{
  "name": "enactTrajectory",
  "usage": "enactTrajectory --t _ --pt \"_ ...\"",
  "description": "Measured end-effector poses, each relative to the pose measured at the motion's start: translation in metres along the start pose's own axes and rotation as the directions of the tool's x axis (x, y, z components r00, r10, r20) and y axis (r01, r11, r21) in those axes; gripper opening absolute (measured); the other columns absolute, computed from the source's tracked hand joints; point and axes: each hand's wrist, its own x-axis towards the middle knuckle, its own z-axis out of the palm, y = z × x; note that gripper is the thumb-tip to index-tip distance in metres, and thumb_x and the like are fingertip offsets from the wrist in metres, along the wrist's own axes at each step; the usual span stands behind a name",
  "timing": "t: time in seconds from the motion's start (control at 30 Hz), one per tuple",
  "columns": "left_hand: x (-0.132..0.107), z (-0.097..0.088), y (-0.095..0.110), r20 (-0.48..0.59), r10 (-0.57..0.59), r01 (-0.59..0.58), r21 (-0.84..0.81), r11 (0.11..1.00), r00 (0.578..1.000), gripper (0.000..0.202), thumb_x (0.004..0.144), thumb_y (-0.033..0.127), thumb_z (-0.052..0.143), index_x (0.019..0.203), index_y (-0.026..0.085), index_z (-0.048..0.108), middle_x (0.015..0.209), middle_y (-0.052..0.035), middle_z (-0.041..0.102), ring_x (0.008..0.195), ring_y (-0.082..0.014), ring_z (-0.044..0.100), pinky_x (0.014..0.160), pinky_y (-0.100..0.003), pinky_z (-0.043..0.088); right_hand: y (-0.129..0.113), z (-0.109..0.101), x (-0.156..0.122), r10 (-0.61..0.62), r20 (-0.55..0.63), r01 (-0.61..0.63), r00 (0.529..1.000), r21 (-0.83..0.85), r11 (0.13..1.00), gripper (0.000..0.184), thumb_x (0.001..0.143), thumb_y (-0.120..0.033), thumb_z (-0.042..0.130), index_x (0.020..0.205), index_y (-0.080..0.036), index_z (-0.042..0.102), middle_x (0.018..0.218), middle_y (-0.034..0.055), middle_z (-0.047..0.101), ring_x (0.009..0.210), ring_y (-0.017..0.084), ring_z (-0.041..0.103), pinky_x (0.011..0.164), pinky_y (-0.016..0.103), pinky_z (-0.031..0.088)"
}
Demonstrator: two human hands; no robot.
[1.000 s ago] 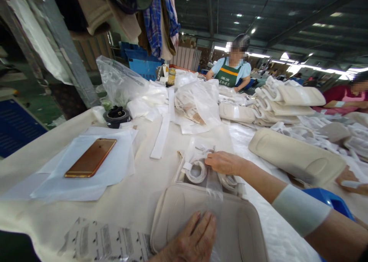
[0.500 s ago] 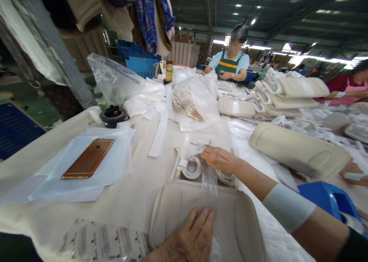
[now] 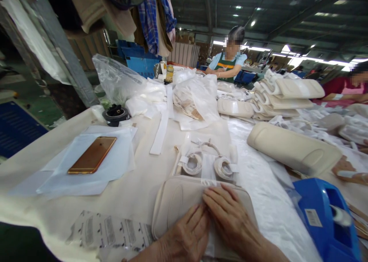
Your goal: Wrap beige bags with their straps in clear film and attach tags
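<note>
A beige bag (image 3: 169, 200) with rounded corners lies flat in front of me. My left hand (image 3: 189, 229) rests on it with fingers stretched out. Beside it, my right hand (image 3: 227, 212) presses flat on the bag, fingers extended and nearly touching the left. A strip of clear tape (image 3: 209, 170) runs from under my hands past the bag's far edge. Beyond that edge lie two coiled straps, one on the left (image 3: 193, 164) and one on the right (image 3: 223, 168), with a curved handle (image 3: 211, 145) between them. Part of the tape is hidden under my fingers.
A phone (image 3: 92, 154) lies on white sheets at the left. A black tape roll (image 3: 115, 114) sits behind it. At the right are a blue tape dispenser (image 3: 319, 212), another beige bag (image 3: 293, 147) and stacked bags (image 3: 299, 89). A co-worker (image 3: 227, 61) stands across the table.
My right hand has come back from the coiled straps and now lies flat on the bag beside my left hand. The tape's far end now lies down between the coils.
</note>
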Motion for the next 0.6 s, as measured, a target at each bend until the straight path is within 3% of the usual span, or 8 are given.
enactTrajectory --t 0.17,0.27,0.47,0.6 --pt "0.005 -0.008 -0.001 0.002 0.024 -0.023 -0.133 0.991 1.000 0.030 0.086 0.007 0.034 0.087 0.005 0.064 0.093 -0.0141 0.065 0.100 -0.0239 0.062 0.097 -0.037 0.049 -0.029 0.009 -0.031 -0.020 0.017 0.021 1.000 -0.050 0.999 0.049 0.079 -0.006 0.035 0.126 -0.006 0.048 0.125 0.0131 0.059 0.123 0.024 0.048 0.094 0.043 0.049" --pt "0.008 -0.015 -0.002 0.016 0.056 -0.052 -0.184 0.982 0.998 0.029 0.086 0.006 0.033 0.088 0.003 0.062 0.094 -0.0156 0.064 0.102 -0.0253 0.060 0.097 -0.039 0.049 -0.032 0.008 -0.032 0.028 0.022 -0.028 0.999 0.018 0.999 0.053 0.078 -0.004 0.036 0.130 -0.005 0.042 0.123 0.0127 0.060 0.126 0.022 0.045 0.099 0.045 0.046" --pt "0.016 -0.028 -0.005 0.131 0.073 -0.039 -0.244 0.969 0.989 0.024 0.085 0.002 0.032 0.090 0.002 0.056 0.088 -0.0137 0.061 0.092 -0.0215 0.060 0.092 -0.037 0.051 -0.038 -0.002 -0.036 0.072 0.179 -0.104 0.981 0.179 0.978 0.060 0.075 -0.017 0.046 0.133 -0.004 0.040 0.130 0.0172 0.054 0.128 0.025 0.042 0.105 0.049 0.039" --pt "0.017 -0.029 -0.007 0.181 0.058 0.009 -0.351 0.936 0.982 0.020 0.086 0.003 0.033 0.090 0.005 0.052 0.086 -0.0121 0.059 0.088 -0.0203 0.057 0.082 -0.034 0.053 -0.046 0.005 -0.043 0.078 0.103 -0.096 0.992 0.183 0.978 0.060 0.079 -0.022 0.051 0.134 -0.002 0.036 0.128 0.0200 0.055 0.128 0.027 0.042 0.104 0.051 0.039"
